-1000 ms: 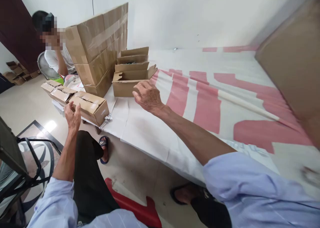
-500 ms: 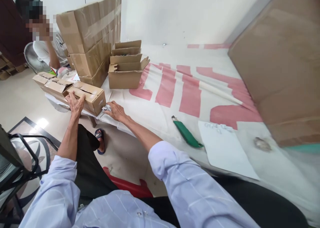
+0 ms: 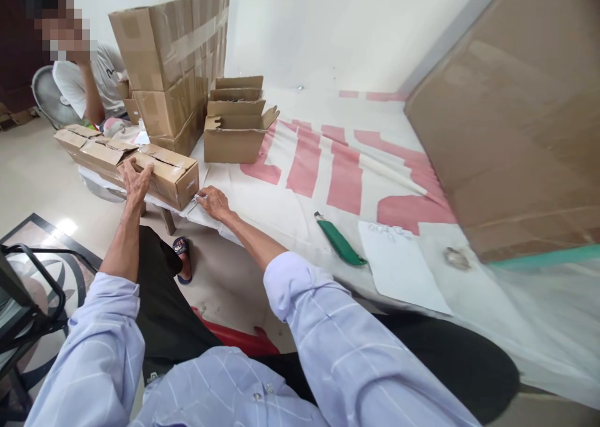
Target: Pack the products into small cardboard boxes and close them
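Observation:
A row of closed brown cardboard boxes (image 3: pixel 171 192) stands along the table's left edge. My left hand (image 3: pixel 135 180) grips the top edge of the nearest box, its fingers hooked over the top near the seam. By that box's front end, at tabletop level, my right hand (image 3: pixel 214 202) has its fingers closed on a small crinkled whitish piece (image 3: pixel 193 205). What this piece is, I cannot make out; fingers partly cover it. To the right lie a green box cutter (image 3: pixel 340 242) and a white sheet of paper (image 3: pixel 403 267) with writing.
Open cardboard boxes (image 3: pixel 234 145) stand behind the row, beside a tall stack of taped cartons (image 3: pixel 175 45). A large carton (image 3: pixel 506 114) fills the right side. Across the table, another person (image 3: pixel 89 80) sits near a fan (image 3: pixel 49 99). A red-and-white cloth (image 3: pixel 300 164) covers the table.
The view has shifted slightly. My left hand stays on the box; my right hand remains by its end, with less of the crinkled piece showing. The other person's arm has moved slightly.

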Demonstrator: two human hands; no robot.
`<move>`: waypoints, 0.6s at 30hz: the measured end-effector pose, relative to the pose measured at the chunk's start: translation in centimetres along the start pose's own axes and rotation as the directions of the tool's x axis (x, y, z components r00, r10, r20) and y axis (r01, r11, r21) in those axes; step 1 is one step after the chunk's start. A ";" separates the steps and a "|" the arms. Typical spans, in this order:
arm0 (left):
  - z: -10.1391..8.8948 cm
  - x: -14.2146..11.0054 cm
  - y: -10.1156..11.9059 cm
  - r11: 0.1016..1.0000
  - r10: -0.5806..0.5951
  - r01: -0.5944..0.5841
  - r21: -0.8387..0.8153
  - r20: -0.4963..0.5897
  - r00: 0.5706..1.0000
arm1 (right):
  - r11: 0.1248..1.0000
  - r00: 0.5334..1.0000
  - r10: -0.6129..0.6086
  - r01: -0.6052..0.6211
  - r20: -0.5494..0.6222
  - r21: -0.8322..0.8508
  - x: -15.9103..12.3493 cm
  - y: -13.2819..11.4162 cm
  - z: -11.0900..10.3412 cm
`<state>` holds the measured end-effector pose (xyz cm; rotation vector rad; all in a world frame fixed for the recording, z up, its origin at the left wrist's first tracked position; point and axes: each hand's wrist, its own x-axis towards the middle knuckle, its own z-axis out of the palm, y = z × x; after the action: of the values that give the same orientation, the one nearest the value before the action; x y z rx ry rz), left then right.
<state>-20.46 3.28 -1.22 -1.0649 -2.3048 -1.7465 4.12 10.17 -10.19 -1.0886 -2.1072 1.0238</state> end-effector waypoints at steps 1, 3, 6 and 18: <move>-0.1 0.0 -0.1 1.000 0.004 -0.004 0.000 -0.001 1.000 | 1.000 1.000 0.012 -0.012 -0.014 0.026 0.1 0.2 0.1; -0.2 0.1 -0.2 1.000 0.017 -0.017 0.002 0.001 1.000 | 0.994 0.998 0.044 -0.039 -0.039 0.102 0.1 0.9 -0.1; -0.3 0.1 -0.2 1.000 0.028 -0.028 0.006 0.021 0.999 | 0.971 0.994 0.098 -0.085 -0.048 0.223 -0.2 2.0 -1.2; 0.2 0.4 0.6 0.995 0.050 -0.054 0.086 0.051 0.997 | 0.994 0.999 0.047 -0.048 0.008 0.100 0.0 0.7 -1.0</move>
<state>-20.34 3.73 -0.70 -1.1536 -2.3357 -1.6033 5.17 10.81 -10.22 -1.0924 -2.0199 1.1428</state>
